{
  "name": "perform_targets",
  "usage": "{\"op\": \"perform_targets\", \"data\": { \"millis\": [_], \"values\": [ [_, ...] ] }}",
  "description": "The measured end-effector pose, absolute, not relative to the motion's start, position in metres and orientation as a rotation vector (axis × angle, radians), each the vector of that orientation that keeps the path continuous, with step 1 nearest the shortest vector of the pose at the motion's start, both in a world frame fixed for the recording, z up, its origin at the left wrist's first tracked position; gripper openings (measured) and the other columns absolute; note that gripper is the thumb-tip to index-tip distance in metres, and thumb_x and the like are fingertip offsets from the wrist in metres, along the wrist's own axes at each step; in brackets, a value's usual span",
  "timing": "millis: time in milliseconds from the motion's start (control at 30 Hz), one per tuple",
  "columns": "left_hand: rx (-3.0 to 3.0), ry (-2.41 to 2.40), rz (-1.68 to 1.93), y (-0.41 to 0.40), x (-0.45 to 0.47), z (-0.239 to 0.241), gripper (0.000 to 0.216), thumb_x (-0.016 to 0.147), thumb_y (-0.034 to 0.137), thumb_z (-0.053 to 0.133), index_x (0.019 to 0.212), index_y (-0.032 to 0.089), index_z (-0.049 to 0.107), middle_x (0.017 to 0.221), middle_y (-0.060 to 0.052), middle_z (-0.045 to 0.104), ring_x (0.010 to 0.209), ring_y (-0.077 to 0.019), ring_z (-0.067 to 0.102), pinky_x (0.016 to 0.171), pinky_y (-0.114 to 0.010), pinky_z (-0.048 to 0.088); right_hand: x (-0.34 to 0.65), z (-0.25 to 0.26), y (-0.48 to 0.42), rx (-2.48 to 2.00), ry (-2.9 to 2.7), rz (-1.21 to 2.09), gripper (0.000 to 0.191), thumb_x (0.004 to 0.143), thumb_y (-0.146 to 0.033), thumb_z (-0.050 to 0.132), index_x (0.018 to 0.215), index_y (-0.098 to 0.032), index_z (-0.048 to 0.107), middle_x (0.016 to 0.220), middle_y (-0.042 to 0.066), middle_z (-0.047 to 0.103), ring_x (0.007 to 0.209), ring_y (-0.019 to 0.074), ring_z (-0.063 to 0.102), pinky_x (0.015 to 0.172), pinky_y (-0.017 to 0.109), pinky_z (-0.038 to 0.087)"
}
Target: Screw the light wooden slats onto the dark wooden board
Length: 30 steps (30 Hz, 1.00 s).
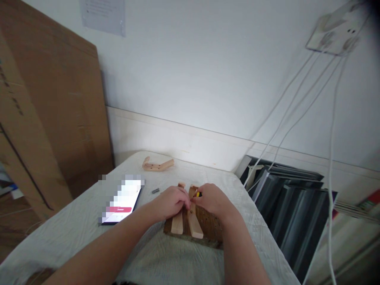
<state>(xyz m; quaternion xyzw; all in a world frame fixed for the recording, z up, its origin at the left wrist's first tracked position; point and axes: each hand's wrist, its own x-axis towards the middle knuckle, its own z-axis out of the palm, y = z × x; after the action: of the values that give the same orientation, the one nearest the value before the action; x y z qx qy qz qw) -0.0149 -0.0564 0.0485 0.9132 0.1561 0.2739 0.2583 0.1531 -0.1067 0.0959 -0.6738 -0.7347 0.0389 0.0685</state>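
My left hand (173, 202) is closed, its curled fingertips against the upper part of a pale wooden piece (196, 226) with small holes. Just across from it, my right hand (212, 201) pinches a small yellow-and-black object (198, 194), mostly hidden by the fingers; its kind is unclear. A second pale wooden piece (177, 224) runs under my left hand. Both pieces lie on a dark brown wooden board (209, 225). Beyond the hands, a bent wooden piece with holes (157, 166) rests on the cloth, and small grey metal parts (155, 190) lie left of my left hand.
A lit phone (123, 202) lies left of my forearm on the white-clothed table (80, 221). A tall cardboard box (59, 99) stands at the left. Dark grey panels (297, 213) lean at the right, below white cables (332, 138) hanging from a wall socket (335, 35).
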Motion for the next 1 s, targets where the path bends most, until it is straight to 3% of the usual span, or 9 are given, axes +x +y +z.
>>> {"op": "perform_targets", "data": {
  "millis": [267,533,800,1000],
  "values": [
    [2.306,0.526,0.716,-0.063,-0.017,0.054,0.036,0.064,-0.004,0.039,0.062,0.015,0.069,0.065,0.0,0.067,0.066,-0.0105,0.06,0.069,-0.019,0.044,0.155,0.103,-0.116,-2.05,-2.089,0.263,0.025,0.074,-0.028,0.057,0.058,-0.013,0.07,0.05,0.007,0.06,0.047,0.0128,0.046,0.048,0.027,0.024],
    [1.904,0.565,0.898,-0.068,-0.021,0.07,0.026,0.061,-0.001,0.039,0.055,0.013,0.061,0.061,-0.001,0.061,0.062,-0.0116,0.056,0.062,-0.021,0.042,0.151,0.11,-0.12,-1.758,-1.912,0.173,0.031,0.081,-0.033,0.051,0.059,-0.015,0.064,0.055,0.003,0.059,0.055,0.0123,0.049,0.053,0.025,0.027],
    [2.187,0.603,0.88,-0.067,-0.022,0.068,0.022,0.063,0.003,0.047,0.062,0.012,0.067,0.063,-0.002,0.063,0.061,-0.0115,0.055,0.058,-0.02,0.038,0.148,0.105,-0.121,-1.615,-2.123,0.409,0.02,0.073,-0.022,0.053,0.063,-0.015,0.068,0.056,0.0,0.06,0.054,0.011,0.047,0.053,0.024,0.03],
    [2.207,0.634,1.005,-0.067,-0.023,0.066,0.02,0.065,0.004,0.047,0.06,0.011,0.065,0.061,-0.002,0.06,0.057,-0.0103,0.052,0.054,-0.019,0.034,0.142,0.106,-0.129,-1.488,-2.219,0.558,0.018,0.07,-0.018,0.055,0.071,-0.017,0.073,0.068,0.001,0.067,0.061,0.0122,0.055,0.058,0.023,0.035]
  ]
}}
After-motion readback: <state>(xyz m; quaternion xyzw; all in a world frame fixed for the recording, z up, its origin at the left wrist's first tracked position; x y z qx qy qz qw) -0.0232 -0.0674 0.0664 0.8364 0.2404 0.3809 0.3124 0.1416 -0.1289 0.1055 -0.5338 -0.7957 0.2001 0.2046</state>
